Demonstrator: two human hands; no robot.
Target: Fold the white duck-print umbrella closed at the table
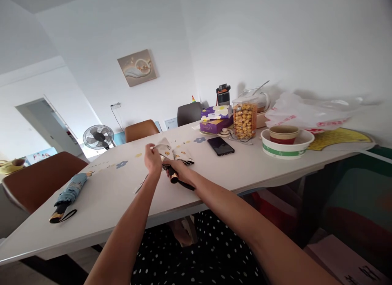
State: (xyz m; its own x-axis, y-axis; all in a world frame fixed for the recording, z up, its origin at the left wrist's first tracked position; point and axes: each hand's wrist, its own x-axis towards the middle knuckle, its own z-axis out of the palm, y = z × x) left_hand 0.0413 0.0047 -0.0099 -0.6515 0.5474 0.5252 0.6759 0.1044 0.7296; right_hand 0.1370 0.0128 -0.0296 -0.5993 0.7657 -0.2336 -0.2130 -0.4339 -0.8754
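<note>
A white folding umbrella with a small printed pattern and dark edging lies loosely gathered on the table in front of me. Its black handle, with a gold end, points toward me, and my right hand is wrapped round it. My left hand pinches a fold of the white canopy on the left side, a little above the tabletop. A thin strap hangs below my left wrist. At the far left lies a blue folded umbrella with a black and gold handle and a wrist loop, apart from both hands.
On the white table, a phone, purple tissue boxes, a snack jar, a white bowl holding paper bowls, and a plastic bag stand to the right. Brown chairs line the far side.
</note>
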